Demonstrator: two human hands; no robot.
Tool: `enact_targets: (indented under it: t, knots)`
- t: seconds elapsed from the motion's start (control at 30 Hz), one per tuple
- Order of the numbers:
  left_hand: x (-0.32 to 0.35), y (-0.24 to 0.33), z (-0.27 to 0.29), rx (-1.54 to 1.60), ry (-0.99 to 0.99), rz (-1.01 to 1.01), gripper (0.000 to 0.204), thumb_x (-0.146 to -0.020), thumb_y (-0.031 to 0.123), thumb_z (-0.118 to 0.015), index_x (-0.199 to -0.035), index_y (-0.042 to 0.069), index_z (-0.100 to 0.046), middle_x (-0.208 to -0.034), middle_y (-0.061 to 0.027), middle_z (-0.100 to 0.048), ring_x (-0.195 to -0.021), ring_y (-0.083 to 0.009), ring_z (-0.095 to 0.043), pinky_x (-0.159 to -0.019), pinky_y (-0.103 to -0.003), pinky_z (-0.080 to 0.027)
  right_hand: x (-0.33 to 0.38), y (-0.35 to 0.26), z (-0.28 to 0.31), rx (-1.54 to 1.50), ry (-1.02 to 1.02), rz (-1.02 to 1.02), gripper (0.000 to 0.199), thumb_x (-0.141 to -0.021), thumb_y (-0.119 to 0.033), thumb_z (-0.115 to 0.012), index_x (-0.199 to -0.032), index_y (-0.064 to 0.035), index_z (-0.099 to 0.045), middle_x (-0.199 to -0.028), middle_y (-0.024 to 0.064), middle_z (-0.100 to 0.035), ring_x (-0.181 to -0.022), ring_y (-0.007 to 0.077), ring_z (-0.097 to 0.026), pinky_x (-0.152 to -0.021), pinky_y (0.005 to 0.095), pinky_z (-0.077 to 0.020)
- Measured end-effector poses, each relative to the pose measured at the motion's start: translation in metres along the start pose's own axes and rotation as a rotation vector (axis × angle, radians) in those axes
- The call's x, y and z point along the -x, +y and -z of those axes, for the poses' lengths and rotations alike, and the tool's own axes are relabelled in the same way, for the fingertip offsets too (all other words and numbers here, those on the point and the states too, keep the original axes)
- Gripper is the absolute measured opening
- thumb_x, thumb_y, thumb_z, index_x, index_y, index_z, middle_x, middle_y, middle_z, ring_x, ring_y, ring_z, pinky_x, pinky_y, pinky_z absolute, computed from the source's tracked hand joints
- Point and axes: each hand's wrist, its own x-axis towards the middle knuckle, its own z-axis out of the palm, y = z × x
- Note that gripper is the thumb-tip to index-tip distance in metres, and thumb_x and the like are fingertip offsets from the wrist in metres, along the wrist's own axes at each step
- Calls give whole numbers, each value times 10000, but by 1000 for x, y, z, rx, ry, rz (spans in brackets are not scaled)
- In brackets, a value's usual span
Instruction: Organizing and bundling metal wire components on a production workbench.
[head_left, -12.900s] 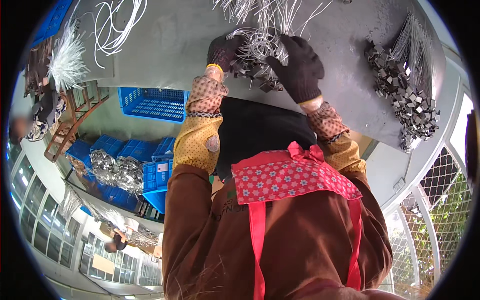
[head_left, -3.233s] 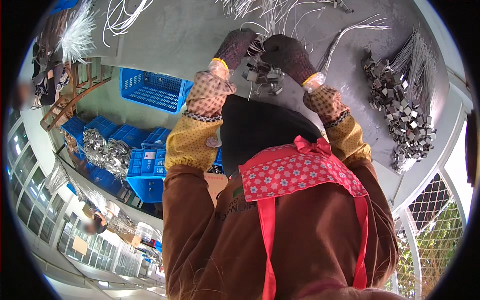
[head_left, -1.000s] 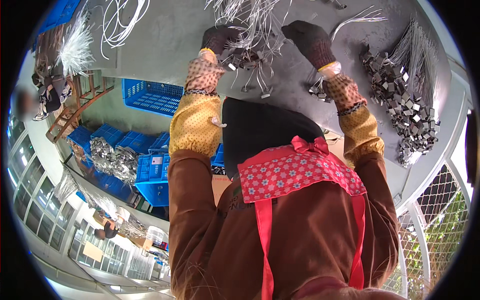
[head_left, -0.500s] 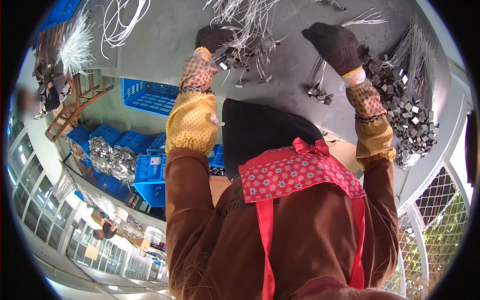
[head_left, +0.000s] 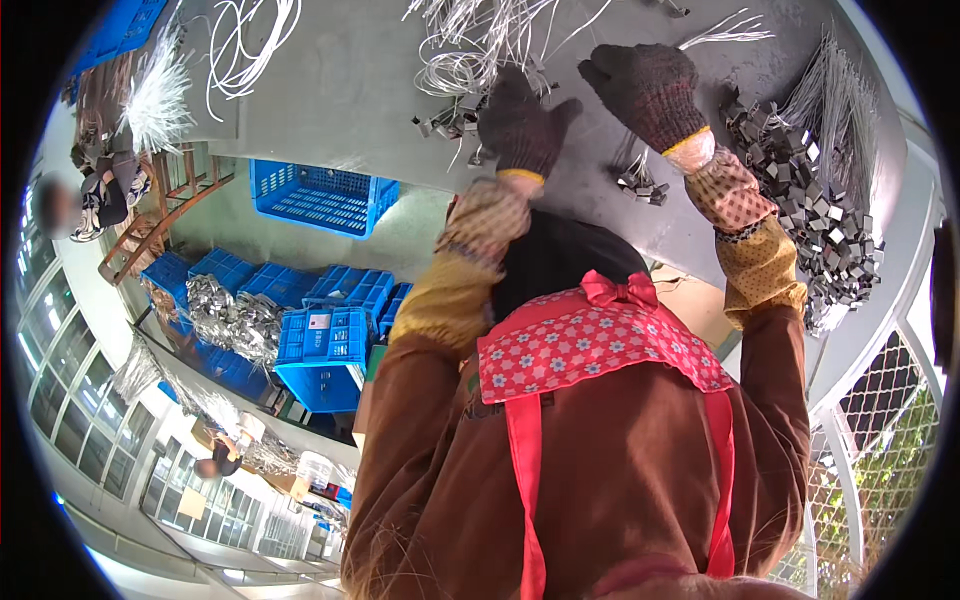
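Note:
My left hand (head_left: pixel 522 128), in a dark knit glove, reaches over the near edge of the grey table with thumb and fingers spread. It is over a pile of white wires (head_left: pixel 480 35) ending in small metal blocks (head_left: pixel 445 122), and no held thing shows in it. To its right, my right hand (head_left: pixel 645 92), gloved alike, points leftward with a small gap between the fingertips. Beneath it lies a small bundle of wires, its loose ends (head_left: pixel 730 30) beyond the hand and its metal blocks (head_left: pixel 642 188) on the near side. The right palm is hidden.
A heap of metal blocks (head_left: pixel 815 220) with wires (head_left: pixel 835 90) covers the table's right side. Coiled white wire (head_left: pixel 245 45) lies at the left. A blue crate (head_left: pixel 320 195) stands below the table's edge, with more crates (head_left: pixel 320 335) nearby. Another person (head_left: pixel 105 195) is at far left.
My left hand has moved right and nearer, off the left side of the wire pile, and its fingers have spread. My right hand has shifted slightly left, while the small bundle stays in place.

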Motion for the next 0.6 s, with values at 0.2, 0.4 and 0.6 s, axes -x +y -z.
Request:
enact_targets:
  t: [0.2, 0.4, 0.6]
  knots:
    - [-12, -3, 6, 166, -58, 149, 284, -821, 297, -666, -982, 86, -568, -825, -175, -674, -741, -387, -666, -686, -498, -516, -2, 50, 25, 99, -133, -26, 215, -897, -368, -631, -851, -164, -681, -718, 79, -649, -638, 322, -643, -555, 437, -505]
    - [-17, -12, 8, 391, -288, 215, 287, -766, 297, -713, -927, 66, -655, -784, -141, -665, -727, -316, -641, -680, -425, -493, -1, 41, 15, 19, 9, 46, 225, -887, -367, -643, -834, -151, -674, -702, 73, -648, -640, 307, -649, -559, 433, -508]
    - [-20, -10, 37, 487, -330, 139, 391, -735, 288, -738, -1034, 46, -673, -806, -116, -694, -734, -263, -660, -708, -382, -504, -1, 18, 15, 141, -274, -74, 229, -901, -346, -600, -835, -142, -681, -686, 104, -656, -651, 325, -655, -595, 453, -513]
